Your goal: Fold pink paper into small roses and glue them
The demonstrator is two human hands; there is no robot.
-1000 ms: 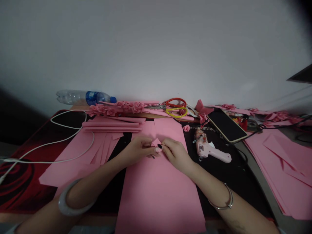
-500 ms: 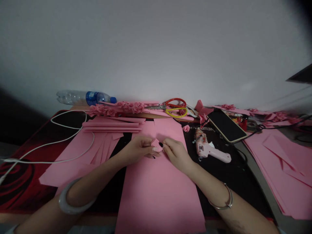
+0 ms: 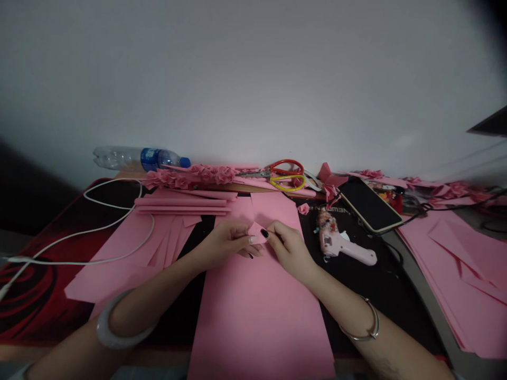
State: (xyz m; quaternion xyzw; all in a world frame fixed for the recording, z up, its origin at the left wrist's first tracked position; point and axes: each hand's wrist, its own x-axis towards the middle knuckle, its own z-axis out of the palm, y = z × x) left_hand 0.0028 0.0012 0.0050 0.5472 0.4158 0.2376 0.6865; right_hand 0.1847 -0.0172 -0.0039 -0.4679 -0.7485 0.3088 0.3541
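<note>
A small folded piece of pink paper (image 3: pixel 256 230) is pinched between my two hands. My left hand (image 3: pixel 226 241) is closed on its left side, the thumb on top and the other fingers below. My right hand (image 3: pixel 288 244) grips the right edge, its dark-nailed thumb pressing on the paper. Both hands are above a long stack of pink paper sheets (image 3: pixel 263 311) lying on the dark mat. Exact folds in the small piece are too fine to make out.
Right of my hands lies a pink glue gun (image 3: pixel 344 245), with a phone (image 3: pixel 370 205) behind it. Scissors (image 3: pixel 287 175), paper roses (image 3: pixel 214 174) and a plastic bottle (image 3: pixel 138 157) line the wall. Rolled paper (image 3: pixel 182 205) and a white cable (image 3: pixel 91 261) are at left.
My right thumb has shifted slightly further over the small folded paper, and the paper has turned a little. Both hands stay in nearly the same place.
</note>
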